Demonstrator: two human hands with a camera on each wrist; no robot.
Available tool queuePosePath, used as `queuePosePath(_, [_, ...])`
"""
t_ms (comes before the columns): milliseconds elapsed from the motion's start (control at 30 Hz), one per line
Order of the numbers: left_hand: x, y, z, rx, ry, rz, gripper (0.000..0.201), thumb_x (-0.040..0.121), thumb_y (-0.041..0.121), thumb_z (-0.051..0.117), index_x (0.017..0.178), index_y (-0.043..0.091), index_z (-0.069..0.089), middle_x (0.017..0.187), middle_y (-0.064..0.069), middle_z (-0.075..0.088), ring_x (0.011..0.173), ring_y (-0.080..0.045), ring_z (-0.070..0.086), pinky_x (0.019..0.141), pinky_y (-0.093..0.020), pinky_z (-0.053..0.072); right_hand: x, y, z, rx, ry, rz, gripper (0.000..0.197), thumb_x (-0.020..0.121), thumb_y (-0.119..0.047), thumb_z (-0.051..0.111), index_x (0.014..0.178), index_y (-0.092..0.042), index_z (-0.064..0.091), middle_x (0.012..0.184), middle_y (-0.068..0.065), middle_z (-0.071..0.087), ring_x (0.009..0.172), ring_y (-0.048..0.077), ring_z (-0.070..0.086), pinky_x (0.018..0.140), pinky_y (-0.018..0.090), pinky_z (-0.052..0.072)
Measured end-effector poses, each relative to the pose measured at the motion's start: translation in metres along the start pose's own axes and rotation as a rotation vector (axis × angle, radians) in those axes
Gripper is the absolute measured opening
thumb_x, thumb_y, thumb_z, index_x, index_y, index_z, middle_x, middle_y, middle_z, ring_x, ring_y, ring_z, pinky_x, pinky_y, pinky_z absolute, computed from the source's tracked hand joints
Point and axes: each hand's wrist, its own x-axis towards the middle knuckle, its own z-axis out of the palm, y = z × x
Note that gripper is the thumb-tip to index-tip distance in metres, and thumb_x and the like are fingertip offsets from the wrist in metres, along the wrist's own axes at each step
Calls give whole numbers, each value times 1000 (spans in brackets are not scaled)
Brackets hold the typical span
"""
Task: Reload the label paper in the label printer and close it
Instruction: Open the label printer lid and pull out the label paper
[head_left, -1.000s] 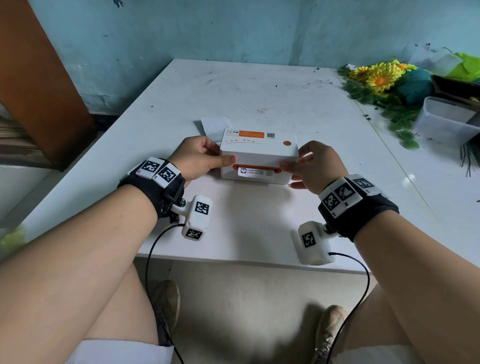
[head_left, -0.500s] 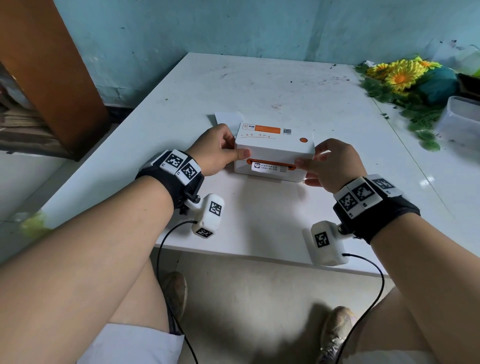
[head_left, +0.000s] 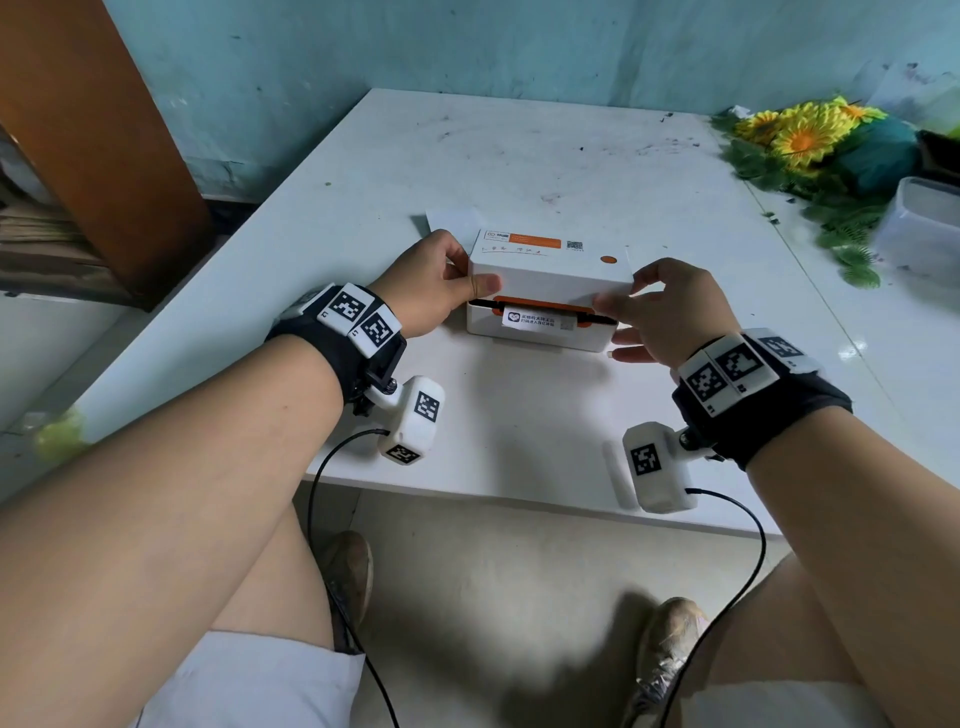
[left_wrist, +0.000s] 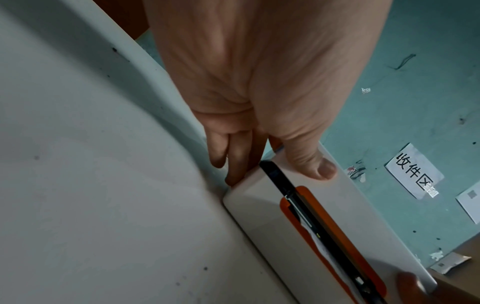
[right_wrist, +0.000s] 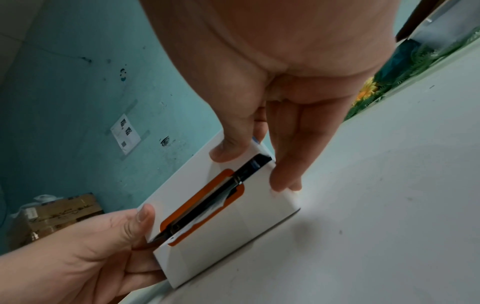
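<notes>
- label printer (head_left: 545, 291) on desk (head_left: 519, 156), toward the near edge, lid slightly ajar, label paper (head_left: 535, 320) poking out of the front slot
- left hand (head_left: 431, 291) grips the lid's left end, thumb on front
- right hand (head_left: 670, 312) grips the right end, thumb on lid

The label printer (head_left: 548, 291) sat between both hands, its lid raised a crack, a printed label (head_left: 532, 320) poking from the orange slot. The left hand (head_left: 434, 291) gripped its left end, thumb on the lid; the right hand (head_left: 667, 312) held the opposite end
</notes>
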Motion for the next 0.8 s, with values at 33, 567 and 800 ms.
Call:
queuePosePath(33, [0, 0, 0, 2, -5, 3, 33, 93, 33, 83, 91, 25, 51, 102, -6, 78, 81, -15, 67, 75, -31, 47, 0, 0, 0, -4, -2, -3, 40, 89, -20, 87, 116, -6, 63, 88, 7, 72, 89, 37, 80, 77, 56, 68])
queuePosePath(567, [1, 10, -2, 121, -5, -47, 62, 83, 72, 69, 110, 18, 54, 109, -11, 75, 87, -26, 69, 96, -52, 60, -1, -7, -4, -9, 62, -10, 35, 78, -40, 94, 84, -25, 63, 113, 14, 79, 101, 33, 80, 91, 54, 66])
queuePosePath(800, [-2, 19, 3, 67, 90, -87, 77, 65, 92, 58, 95, 21, 52, 97, -6, 70, 95, -36, 75, 97, -56, 60, 0, -9, 0, 72, 60, -21, 37, 85, -47, 87, 96, -24, 60, 115, 12, 79, 105, 29, 79, 89, 48, 67])
